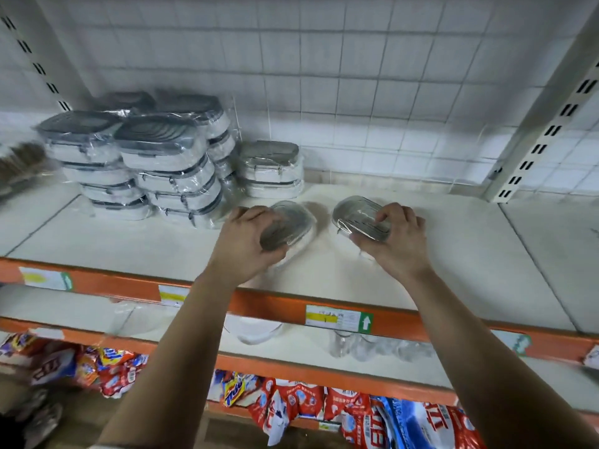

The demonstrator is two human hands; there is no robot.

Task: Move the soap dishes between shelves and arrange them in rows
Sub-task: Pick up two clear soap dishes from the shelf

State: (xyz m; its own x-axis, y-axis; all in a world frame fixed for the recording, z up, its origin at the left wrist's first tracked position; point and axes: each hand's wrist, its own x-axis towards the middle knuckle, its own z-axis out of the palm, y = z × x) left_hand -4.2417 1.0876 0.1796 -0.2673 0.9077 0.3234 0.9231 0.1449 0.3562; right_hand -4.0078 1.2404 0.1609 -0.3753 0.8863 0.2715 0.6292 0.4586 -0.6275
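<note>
A wrapped soap dish (293, 226) is gripped by the left hand (243, 244), fingers curled round its near end, and held tilted over the top shelf (470, 254). A second soap dish (356, 218) is pinched by the right hand (398, 244), near the first but apart. More stacked soap dishes (155, 157) are seen back left by the tiled wall (356, 76). Detergent bags (301, 406) are seen on a lower level.

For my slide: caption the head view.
Left hand holds wrapped grey-lidded soap dish, right hand second dish, at white shelf.
</note>
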